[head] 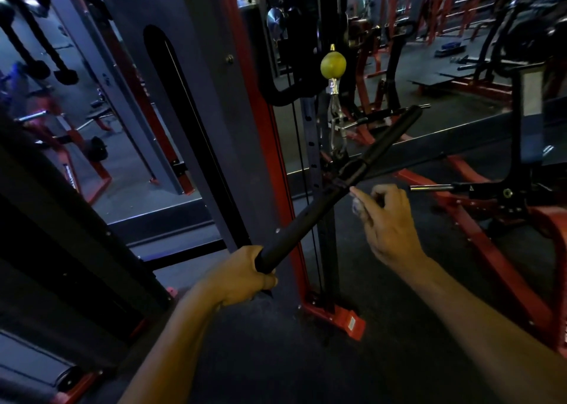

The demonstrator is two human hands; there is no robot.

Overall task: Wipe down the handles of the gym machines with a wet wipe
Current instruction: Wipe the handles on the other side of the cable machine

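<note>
Head view: cable station in a dim gym. The bar (337,185), a straight black attachment, hangs from the cable clip (336,127) under a yellow ball (333,65) and runs on a slant from about 7 o'clock near the viewer up to 2 o'clock. Left hand (245,276) has its grip clenched round the near, lower end of the bar, thumb and fingers wrapped, holding it steady. Right hand (385,219) sits just beside the bar's middle at about 4 o'clock from the clip; its fingers are curled round a small pale wad, taken to be the wipe (357,208), with the forefinger reaching toward the bar. Whether the fingertip touches the bar cannot be told; the wipe itself looks apart from it. Progress, as a judgement: no sheen or wet streak can be made out on the bar in this light, so how much of it is wiped cannot be read. The stretch under the left hand is covered by the palm and most likely remains to be done, needing a re-grip. The far sleeve toward 2 o'clock is well apart from the wipe. Other handles remain in sight: the rope ends (61,73) hanging at 10 o'clock and a chrome-tipped handle (432,188) at 3 o'clock on a red frame (478,235). Task appears mid-course at best.
</note>
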